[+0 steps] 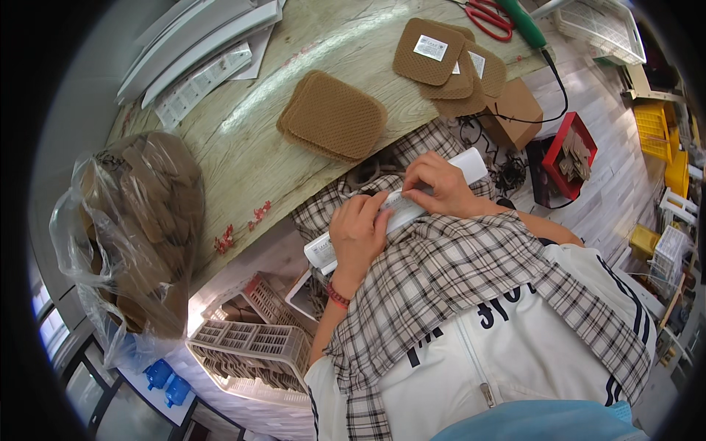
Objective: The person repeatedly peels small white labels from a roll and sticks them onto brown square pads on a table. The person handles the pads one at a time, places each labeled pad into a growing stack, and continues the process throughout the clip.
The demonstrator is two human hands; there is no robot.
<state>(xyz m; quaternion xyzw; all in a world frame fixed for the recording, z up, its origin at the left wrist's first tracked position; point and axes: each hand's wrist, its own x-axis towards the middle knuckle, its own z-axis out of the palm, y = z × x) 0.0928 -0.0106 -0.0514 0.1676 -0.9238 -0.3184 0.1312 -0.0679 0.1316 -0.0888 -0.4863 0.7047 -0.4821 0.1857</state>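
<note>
My left hand (358,229) is closed over a rolled white sheet of labels (473,165) that lies across my lap. The fingertips of my right hand (439,185) pinch at the sheet's surface, close to my left fingers; whether a label is lifted there I cannot make out. On the table, just beyond my hands, rests a stack of brown textured pads (338,114) with rounded corners. Further right is a second, loosely spread group of similar pads (408,67), some bearing white labels (431,48).
A clear plastic bag (140,220) full of brown pieces stands at the left. Red scissors (489,18) and a green-handled tool (523,26) with a black cord lie far right on the table (243,162). Below are a cardboard box (515,114), red box (570,158) and plastic crate (254,345).
</note>
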